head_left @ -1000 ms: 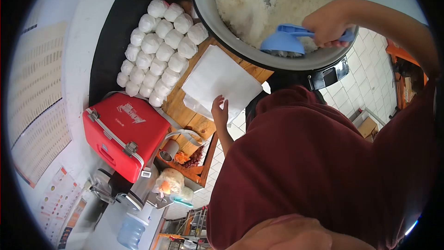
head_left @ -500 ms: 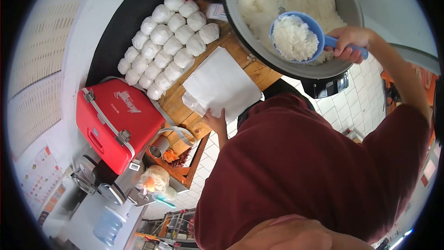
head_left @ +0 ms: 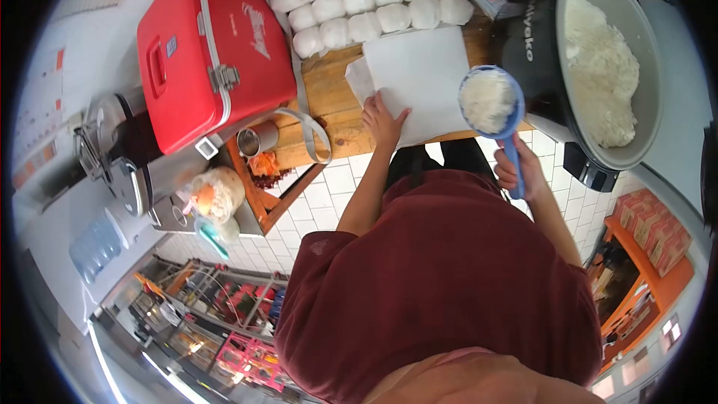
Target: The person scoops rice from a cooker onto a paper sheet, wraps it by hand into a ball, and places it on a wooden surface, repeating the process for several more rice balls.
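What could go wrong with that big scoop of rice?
The blue scoop in the right hand is heaped with rice and hangs at the table's edge, so grains might drop onto the tiled floor. The white paper is pinned only at one corner by the left hand, so it may slide.

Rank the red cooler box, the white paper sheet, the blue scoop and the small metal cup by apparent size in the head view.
1. red cooler box
2. white paper sheet
3. blue scoop, held in the right hand
4. metal cup

The scoop sits raised nearer the camera, so its lead over the cup is less sure.
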Available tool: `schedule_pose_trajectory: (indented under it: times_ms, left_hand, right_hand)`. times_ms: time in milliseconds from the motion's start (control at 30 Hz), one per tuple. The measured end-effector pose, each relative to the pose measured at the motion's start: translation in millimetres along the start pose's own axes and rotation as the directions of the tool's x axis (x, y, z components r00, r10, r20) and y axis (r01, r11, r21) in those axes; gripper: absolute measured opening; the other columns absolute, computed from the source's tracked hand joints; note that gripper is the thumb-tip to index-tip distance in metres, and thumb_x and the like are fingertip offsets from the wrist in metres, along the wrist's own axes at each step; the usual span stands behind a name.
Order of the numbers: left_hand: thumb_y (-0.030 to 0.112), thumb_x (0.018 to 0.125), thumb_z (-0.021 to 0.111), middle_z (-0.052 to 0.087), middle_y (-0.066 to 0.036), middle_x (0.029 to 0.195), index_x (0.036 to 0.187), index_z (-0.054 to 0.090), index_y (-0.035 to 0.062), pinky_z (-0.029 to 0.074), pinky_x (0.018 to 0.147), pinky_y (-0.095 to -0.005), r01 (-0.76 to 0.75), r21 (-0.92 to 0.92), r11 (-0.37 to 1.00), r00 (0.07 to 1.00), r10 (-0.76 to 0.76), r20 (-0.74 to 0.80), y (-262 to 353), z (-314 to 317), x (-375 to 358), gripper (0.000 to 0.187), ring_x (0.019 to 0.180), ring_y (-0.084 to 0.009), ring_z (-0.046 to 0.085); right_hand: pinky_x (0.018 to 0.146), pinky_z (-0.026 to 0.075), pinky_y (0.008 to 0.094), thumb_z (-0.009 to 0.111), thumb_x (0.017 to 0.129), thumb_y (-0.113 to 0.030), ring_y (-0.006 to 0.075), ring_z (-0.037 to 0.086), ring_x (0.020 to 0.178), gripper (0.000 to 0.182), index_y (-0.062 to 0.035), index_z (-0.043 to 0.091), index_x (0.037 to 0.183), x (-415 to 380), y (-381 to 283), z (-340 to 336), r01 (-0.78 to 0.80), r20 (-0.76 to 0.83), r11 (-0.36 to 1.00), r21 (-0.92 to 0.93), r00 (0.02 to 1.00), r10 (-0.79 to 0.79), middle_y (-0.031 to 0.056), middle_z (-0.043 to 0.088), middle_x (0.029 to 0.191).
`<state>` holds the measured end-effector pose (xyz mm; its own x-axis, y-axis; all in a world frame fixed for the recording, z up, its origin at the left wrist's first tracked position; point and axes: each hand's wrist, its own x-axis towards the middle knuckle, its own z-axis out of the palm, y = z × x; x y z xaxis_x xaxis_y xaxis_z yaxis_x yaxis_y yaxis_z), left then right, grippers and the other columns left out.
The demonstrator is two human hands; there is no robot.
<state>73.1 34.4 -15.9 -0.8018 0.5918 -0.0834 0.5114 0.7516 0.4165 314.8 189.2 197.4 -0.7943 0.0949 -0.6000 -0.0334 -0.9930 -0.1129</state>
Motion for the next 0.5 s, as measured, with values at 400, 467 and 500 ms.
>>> schedule_pose_trajectory:
  times_ms: [400, 467, 500]
  left_hand:
    - [0.041, 0.050, 0.086, 0.038, -0.017, 0.125, 0.135, 0.035, 0.0085, 0.033, 0.093, -0.0478, -0.068, -0.138, 0.988, 0.996, 0.075, 0.046, -21.0, -11.5, -1.1, 0.104, 0.111, -0.0374, 0.039]
    - [0.041, 0.049, 0.086, 0.038, -0.017, 0.125, 0.135, 0.035, 0.0093, 0.034, 0.092, -0.0480, -0.067, -0.138, 0.988, 0.996, 0.073, 0.043, -22.3, -13.2, -5.5, 0.105, 0.111, -0.0368, 0.040]
    - [0.041, 0.049, 0.086, 0.038, -0.017, 0.125, 0.135, 0.035, 0.0093, 0.034, 0.092, -0.0480, -0.069, -0.141, 0.988, 0.996, 0.077, 0.050, -24.1, -12.7, -5.7, 0.105, 0.111, -0.0368, 0.040]
  right_hand:
    - [0.046, 0.049, 0.0443, 0.050, 0.091, -0.037, 0.0322, 0.063, 0.056, 0.030, -0.0076, 0.044, 0.094, 196.5, 61.1, -98.5, -0.377, 0.113, -0.618, -0.690, 0.787, -0.606, 0.0121, 0.060, 0.061]
    - [0.043, 0.048, 0.0437, 0.048, 0.091, -0.038, 0.0314, 0.062, 0.052, 0.029, -0.0097, 0.043, 0.095, 197.0, 69.9, -96.5, -0.416, 0.164, -0.617, -0.668, 0.727, -0.667, 0.0115, 0.060, 0.061]
    - [0.041, 0.048, 0.0423, 0.048, 0.091, -0.039, 0.0305, 0.061, 0.051, 0.029, -0.0106, 0.043, 0.096, 202.3, 79.1, -97.8, -0.444, 0.154, -0.608, -0.658, 0.711, -0.686, 0.0107, 0.059, 0.061]
